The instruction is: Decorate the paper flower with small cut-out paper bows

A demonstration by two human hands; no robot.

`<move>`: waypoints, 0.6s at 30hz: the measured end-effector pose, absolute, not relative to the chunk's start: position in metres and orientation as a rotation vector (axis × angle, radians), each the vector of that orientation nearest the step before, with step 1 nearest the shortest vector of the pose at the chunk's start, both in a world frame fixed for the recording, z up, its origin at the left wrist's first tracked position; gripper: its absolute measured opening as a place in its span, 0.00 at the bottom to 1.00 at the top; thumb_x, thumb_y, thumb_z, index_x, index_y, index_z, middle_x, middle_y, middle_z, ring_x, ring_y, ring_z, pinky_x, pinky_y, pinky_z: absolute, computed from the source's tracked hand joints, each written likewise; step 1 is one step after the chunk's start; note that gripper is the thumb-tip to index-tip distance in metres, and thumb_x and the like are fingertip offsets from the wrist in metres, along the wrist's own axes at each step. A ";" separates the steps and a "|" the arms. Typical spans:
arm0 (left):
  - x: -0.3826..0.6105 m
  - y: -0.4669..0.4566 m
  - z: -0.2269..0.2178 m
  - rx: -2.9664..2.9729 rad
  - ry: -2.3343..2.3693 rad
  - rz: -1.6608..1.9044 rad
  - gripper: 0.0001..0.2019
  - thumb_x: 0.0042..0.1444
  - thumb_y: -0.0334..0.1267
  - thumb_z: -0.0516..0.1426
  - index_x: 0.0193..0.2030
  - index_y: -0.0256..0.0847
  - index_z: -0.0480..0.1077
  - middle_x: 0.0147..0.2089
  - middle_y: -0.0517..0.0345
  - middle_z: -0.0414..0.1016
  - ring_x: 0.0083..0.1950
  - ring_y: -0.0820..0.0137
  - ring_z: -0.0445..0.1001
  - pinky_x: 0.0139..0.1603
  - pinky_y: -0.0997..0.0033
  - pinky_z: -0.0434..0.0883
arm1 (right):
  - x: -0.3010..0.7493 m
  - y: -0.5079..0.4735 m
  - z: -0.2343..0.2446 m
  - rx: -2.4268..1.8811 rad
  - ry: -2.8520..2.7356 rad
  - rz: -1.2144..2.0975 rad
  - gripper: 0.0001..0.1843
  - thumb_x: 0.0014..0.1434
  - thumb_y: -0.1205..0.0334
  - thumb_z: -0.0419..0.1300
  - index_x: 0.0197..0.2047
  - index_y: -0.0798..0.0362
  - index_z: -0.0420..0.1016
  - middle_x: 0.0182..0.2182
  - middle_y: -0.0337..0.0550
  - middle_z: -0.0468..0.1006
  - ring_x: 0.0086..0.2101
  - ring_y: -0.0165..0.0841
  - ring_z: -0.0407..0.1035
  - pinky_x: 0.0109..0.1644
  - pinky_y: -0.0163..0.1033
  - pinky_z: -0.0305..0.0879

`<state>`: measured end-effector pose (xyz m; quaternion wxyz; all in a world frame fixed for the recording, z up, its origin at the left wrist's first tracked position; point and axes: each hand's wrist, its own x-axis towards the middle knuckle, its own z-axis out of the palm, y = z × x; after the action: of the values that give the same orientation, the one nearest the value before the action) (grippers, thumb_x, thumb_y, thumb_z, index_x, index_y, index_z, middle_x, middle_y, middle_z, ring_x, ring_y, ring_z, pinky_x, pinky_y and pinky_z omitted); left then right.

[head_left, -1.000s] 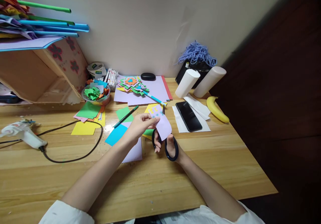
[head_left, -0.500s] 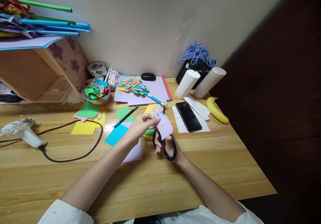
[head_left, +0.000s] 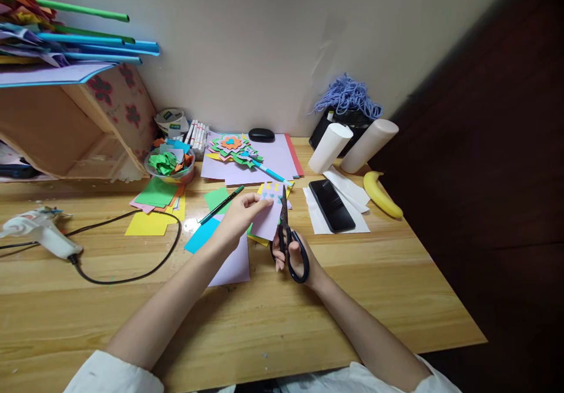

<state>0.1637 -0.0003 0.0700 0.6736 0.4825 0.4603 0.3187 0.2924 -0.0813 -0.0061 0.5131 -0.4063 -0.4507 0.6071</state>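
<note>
Between thumb and fingers, my left hand (head_left: 244,214) pinches a piece of purple paper (head_left: 267,224) with small yellow and blue shapes along its far end. My right hand (head_left: 304,255) has its fingers through the handles of a pair of black scissors (head_left: 285,219). The blades point away from me and lie along the paper's right edge; whether they touch it I cannot tell. Under my hands lie a blue paper (head_left: 203,235), another purple sheet (head_left: 233,264) and yellow and green pieces. A dark green pen (head_left: 221,205) rests left of my left hand.
A glue gun (head_left: 42,231) with a looped black cord lies at the left. Behind are a bowl of paper scraps (head_left: 170,167) and a layered paper flower (head_left: 231,144). At the right are a phone (head_left: 331,205), a banana (head_left: 381,195) and white rolls (head_left: 330,148).
The purple paper has shifted left and turned upright in my left hand. The scissor blades, earlier mostly hidden behind it, now show at its right edge.
</note>
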 end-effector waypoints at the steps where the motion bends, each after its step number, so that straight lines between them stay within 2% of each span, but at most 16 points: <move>1: 0.164 0.000 0.070 1.081 1.037 0.716 0.15 0.39 0.47 0.62 0.25 0.38 0.66 0.23 0.64 0.65 0.24 0.77 0.60 0.25 0.78 0.54 | 0.292 -0.081 -0.006 -0.972 -1.083 1.462 0.35 0.39 0.27 0.51 0.31 0.53 0.61 0.17 0.29 0.55 0.15 0.21 0.53 0.17 0.31 0.62; 13: 0.142 0.018 0.075 1.139 1.058 0.726 0.15 0.39 0.47 0.64 0.28 0.37 0.71 0.25 0.61 0.70 0.23 0.77 0.64 0.24 0.78 0.57 | 0.290 -0.083 0.003 -0.984 -1.067 1.618 0.34 0.37 0.29 0.57 0.29 0.53 0.60 0.15 0.27 0.57 0.14 0.21 0.52 0.17 0.29 0.58; 18: 0.136 0.022 0.076 1.130 1.018 0.682 0.16 0.38 0.45 0.65 0.31 0.36 0.72 0.30 0.56 0.75 0.28 0.74 0.70 0.27 0.77 0.63 | 0.290 -0.086 0.004 -0.978 -1.144 1.552 0.34 0.39 0.28 0.53 0.31 0.53 0.59 0.16 0.29 0.57 0.15 0.22 0.53 0.18 0.31 0.60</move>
<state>0.1361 0.0218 0.0756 0.6722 0.5020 0.4521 0.3029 0.2895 -0.0856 0.0045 0.4708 -0.3990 -0.4669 0.6334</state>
